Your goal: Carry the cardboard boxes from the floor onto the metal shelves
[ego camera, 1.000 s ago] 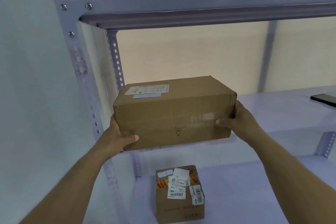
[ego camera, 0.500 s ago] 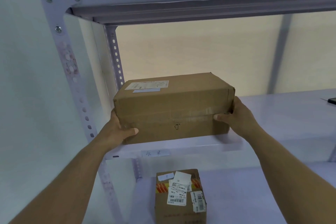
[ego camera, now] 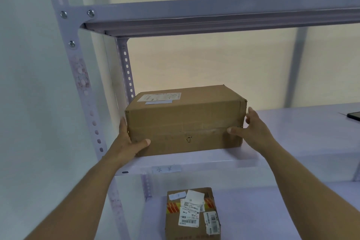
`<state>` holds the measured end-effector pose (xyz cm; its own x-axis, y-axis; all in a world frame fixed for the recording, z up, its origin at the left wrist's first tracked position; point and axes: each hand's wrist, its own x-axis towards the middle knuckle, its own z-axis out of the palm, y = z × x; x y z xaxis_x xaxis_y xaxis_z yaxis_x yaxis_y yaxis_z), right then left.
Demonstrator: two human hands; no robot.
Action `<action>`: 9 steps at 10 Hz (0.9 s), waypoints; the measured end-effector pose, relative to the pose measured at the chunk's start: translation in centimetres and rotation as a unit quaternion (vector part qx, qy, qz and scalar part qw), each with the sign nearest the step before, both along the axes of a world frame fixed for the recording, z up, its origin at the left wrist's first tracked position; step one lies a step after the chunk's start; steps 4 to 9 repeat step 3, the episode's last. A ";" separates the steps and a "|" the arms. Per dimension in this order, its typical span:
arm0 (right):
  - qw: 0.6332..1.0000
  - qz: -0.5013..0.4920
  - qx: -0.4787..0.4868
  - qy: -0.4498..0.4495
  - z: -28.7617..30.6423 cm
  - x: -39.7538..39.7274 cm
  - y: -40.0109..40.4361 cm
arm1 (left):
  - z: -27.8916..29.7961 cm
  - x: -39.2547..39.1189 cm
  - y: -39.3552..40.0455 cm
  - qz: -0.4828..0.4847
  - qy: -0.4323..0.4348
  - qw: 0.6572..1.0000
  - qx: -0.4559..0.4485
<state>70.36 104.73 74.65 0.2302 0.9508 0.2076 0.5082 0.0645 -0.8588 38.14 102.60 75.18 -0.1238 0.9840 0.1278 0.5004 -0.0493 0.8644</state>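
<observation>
A brown cardboard box (ego camera: 185, 122) with a white label on top rests on the middle metal shelf (ego camera: 292, 134), close to its left end and front edge. My left hand (ego camera: 128, 142) clasps the box's left end, thumb across the front face. My right hand (ego camera: 251, 128) is at the right end, thumb on the front face and the fingers spread loosely beside the side. A smaller cardboard box (ego camera: 192, 214) covered in shipping labels and red-yellow tape sits on the lower shelf (ego camera: 272, 212) below.
The perforated front upright (ego camera: 85, 91) stands just left of my left hand, and a rear upright (ego camera: 126, 72) behind the box. An upper shelf (ego camera: 214, 19) spans overhead. A dark flat phone-like object (ego camera: 354, 116) lies at the right on the middle shelf.
The box has gone from held in front of the shelf edge to resting on the middle shelf, pushed further in. My right fingers have loosened at its side.
</observation>
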 end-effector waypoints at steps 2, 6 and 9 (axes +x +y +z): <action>0.994 -0.044 0.058 -0.085 1.1 -1.2 -3.2 | 1.9 2.4 -4.1 0.069 0.013 0.983 0.171; 0.980 -0.080 0.106 -0.146 2.3 -2.1 -5.5 | 2.6 4.0 -5.8 0.067 0.051 0.962 0.261; 0.980 -0.080 0.106 -0.146 2.3 -2.1 -5.5 | 2.6 4.0 -5.8 0.067 0.051 0.962 0.261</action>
